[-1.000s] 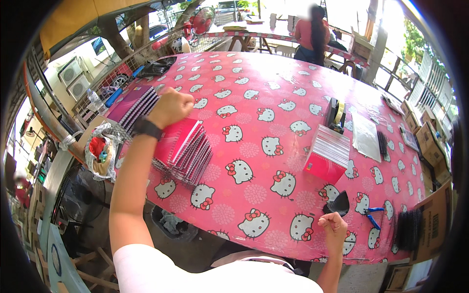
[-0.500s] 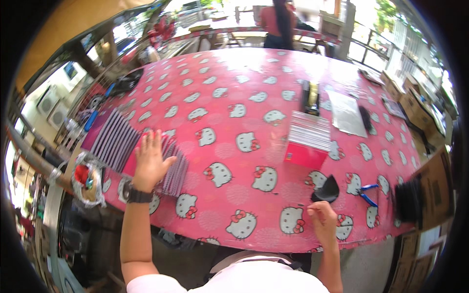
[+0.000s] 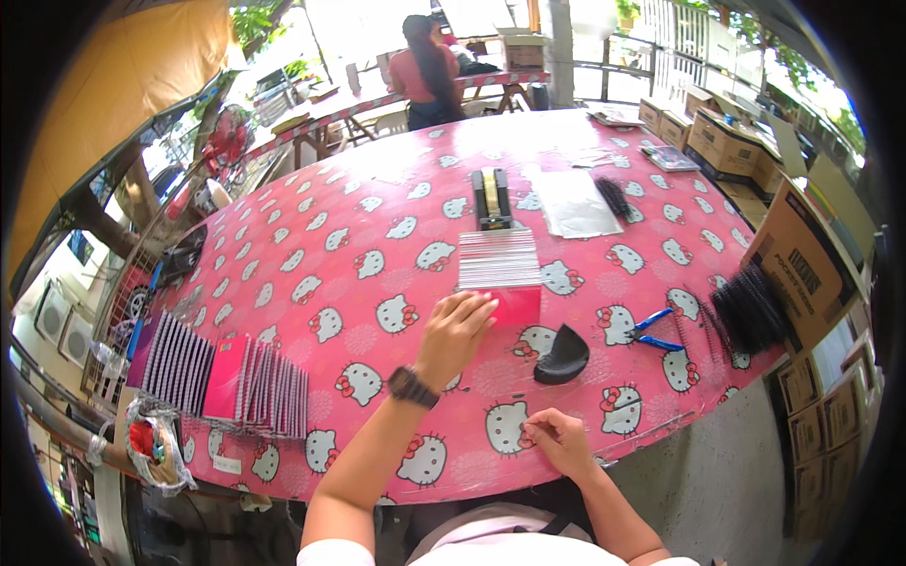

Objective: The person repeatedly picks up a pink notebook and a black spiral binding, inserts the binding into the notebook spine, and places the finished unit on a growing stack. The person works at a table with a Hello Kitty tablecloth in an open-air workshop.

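Note:
My left hand (image 3: 456, 325), with a dark watch on its wrist, reaches across the pink cartoon-cat tablecloth (image 3: 359, 226) and its fingertips touch the near edge of a fanned stack of pink notebooks (image 3: 500, 272). Whether it grips one I cannot tell. My right hand (image 3: 552, 439) rests near the table's front edge with fingers pinched together on something too small to make out. A black curved piece (image 3: 562, 356) lies between the two hands. Blue-handled pliers (image 3: 653, 330) lie to the right of it.
A long row of spiral notebooks (image 3: 222, 377) lies at the left front. A tape dispenser (image 3: 492, 197), clear sleeves (image 3: 573, 202) and black binding coils (image 3: 750, 307) sit further off. Cardboard boxes (image 3: 802, 264) stand at right. A person (image 3: 427, 71) sits beyond the table.
My left hand has left the notebook row at the left and swung right to the fanned pink stack. The view has shifted. My right hand stays near the front edge.

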The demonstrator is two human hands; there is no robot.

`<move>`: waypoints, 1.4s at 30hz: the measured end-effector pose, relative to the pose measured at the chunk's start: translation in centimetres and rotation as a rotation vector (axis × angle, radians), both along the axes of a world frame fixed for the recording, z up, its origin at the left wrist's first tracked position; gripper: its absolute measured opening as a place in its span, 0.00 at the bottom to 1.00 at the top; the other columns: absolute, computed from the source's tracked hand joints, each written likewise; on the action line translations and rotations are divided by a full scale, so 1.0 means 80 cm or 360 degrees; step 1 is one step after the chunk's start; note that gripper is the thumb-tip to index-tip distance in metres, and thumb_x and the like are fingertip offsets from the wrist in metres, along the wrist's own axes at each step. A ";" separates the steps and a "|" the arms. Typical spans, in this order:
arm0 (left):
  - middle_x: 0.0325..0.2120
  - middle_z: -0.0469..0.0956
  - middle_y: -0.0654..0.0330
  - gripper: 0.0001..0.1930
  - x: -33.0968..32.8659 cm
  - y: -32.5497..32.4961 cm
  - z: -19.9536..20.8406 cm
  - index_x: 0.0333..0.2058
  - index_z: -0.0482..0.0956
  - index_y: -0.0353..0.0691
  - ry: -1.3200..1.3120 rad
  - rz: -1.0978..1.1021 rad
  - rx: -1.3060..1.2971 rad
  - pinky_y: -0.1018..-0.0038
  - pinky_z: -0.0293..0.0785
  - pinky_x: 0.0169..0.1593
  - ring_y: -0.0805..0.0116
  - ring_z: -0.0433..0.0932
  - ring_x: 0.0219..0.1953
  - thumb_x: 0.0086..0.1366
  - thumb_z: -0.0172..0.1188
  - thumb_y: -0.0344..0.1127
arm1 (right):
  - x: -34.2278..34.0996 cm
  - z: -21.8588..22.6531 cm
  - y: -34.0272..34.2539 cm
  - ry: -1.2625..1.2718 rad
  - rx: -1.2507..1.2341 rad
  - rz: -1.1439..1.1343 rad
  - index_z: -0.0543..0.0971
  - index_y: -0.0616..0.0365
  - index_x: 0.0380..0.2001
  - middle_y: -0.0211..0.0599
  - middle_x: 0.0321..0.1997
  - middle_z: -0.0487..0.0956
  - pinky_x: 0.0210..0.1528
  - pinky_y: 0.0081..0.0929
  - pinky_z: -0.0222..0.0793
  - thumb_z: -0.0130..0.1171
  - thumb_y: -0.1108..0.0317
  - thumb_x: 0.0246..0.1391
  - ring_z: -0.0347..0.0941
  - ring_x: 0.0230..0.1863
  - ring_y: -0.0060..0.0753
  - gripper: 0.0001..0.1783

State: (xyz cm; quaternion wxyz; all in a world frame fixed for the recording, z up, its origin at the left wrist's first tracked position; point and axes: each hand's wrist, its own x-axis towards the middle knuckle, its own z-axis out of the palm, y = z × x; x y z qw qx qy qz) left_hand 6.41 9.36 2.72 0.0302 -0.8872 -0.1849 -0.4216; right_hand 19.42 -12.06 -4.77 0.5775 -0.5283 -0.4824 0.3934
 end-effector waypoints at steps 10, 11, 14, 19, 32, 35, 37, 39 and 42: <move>0.34 0.80 0.56 0.10 0.065 0.062 -0.025 0.40 0.81 0.38 0.0036 0.0093 -0.0240 0.69 0.75 0.42 0.57 0.78 0.38 0.58 0.61 0.30 | 0.003 -0.007 -0.001 -0.0049 0.0109 0.0064 0.77 0.63 0.36 0.33 0.30 0.80 0.30 0.17 0.71 0.60 0.74 0.56 0.77 0.31 0.18 0.05; 0.33 0.80 0.55 0.10 0.065 0.055 -0.021 0.39 0.80 0.37 -0.0009 0.0077 -0.0306 0.69 0.75 0.41 0.56 0.79 0.37 0.58 0.61 0.29 | 0.005 -0.010 -0.003 -0.0043 0.0142 0.0053 0.78 0.62 0.36 0.33 0.31 0.79 0.30 0.18 0.71 0.60 0.73 0.56 0.77 0.30 0.19 0.05; 0.30 0.79 0.54 0.08 0.036 0.029 -0.009 0.38 0.80 0.38 -0.0100 0.0041 -0.0633 0.68 0.74 0.38 0.57 0.78 0.33 0.60 0.58 0.27 | 0.007 -0.006 -0.004 0.0078 0.0104 0.0095 0.78 0.60 0.37 0.32 0.31 0.79 0.30 0.21 0.70 0.61 0.71 0.56 0.75 0.30 0.20 0.07; 0.29 0.77 0.55 0.13 -0.048 -0.076 0.027 0.40 0.82 0.40 0.0050 0.0137 -0.0952 0.70 0.73 0.35 0.62 0.76 0.28 0.58 0.56 0.20 | 0.074 0.008 0.001 -0.0187 0.0671 -0.0268 0.77 0.59 0.38 0.33 0.32 0.78 0.33 0.22 0.69 0.61 0.70 0.56 0.74 0.35 0.20 0.08; 0.32 0.77 0.60 0.25 -0.083 -0.154 -0.011 0.47 0.81 0.45 0.0268 -0.0096 -0.0494 0.69 0.73 0.40 0.61 0.75 0.34 0.49 0.56 0.18 | 0.370 0.012 0.034 -0.1996 -0.0180 -0.1574 0.77 0.58 0.42 0.51 0.40 0.74 0.49 0.42 0.69 0.54 0.82 0.45 0.73 0.43 0.54 0.18; 0.33 0.77 0.61 0.24 -0.085 -0.152 -0.018 0.47 0.81 0.45 0.0253 -0.0167 -0.0465 0.67 0.73 0.41 0.61 0.75 0.35 0.50 0.57 0.20 | 0.293 0.076 0.011 -0.1906 0.0081 -0.1464 0.75 0.60 0.48 0.52 0.41 0.75 0.47 0.42 0.69 0.48 0.80 0.51 0.73 0.43 0.53 0.19; 0.33 0.78 0.61 0.22 -0.079 -0.151 -0.020 0.47 0.81 0.44 0.0212 -0.0206 -0.0451 0.67 0.73 0.40 0.62 0.75 0.34 0.51 0.58 0.21 | 0.226 0.095 0.001 -0.1616 0.0183 -0.1137 0.75 0.62 0.49 0.50 0.37 0.77 0.44 0.42 0.71 0.47 0.77 0.54 0.75 0.40 0.52 0.18; 0.32 0.78 0.62 0.20 -0.074 -0.152 -0.019 0.46 0.81 0.44 0.0115 -0.0143 -0.0484 0.67 0.73 0.39 0.62 0.75 0.34 0.53 0.58 0.22 | 0.177 0.078 -0.002 -0.1131 0.0000 -0.0595 0.78 0.62 0.47 0.45 0.32 0.80 0.37 0.35 0.73 0.52 0.74 0.56 0.77 0.31 0.45 0.15; 0.30 0.78 0.62 0.14 -0.072 -0.149 -0.023 0.41 0.83 0.44 0.0038 -0.0083 -0.0506 0.68 0.72 0.38 0.64 0.75 0.33 0.55 0.63 0.27 | 0.067 0.096 -0.012 -0.0829 0.0125 -0.0160 0.81 0.59 0.43 0.35 0.31 0.79 0.36 0.23 0.71 0.60 0.76 0.52 0.75 0.32 0.26 0.13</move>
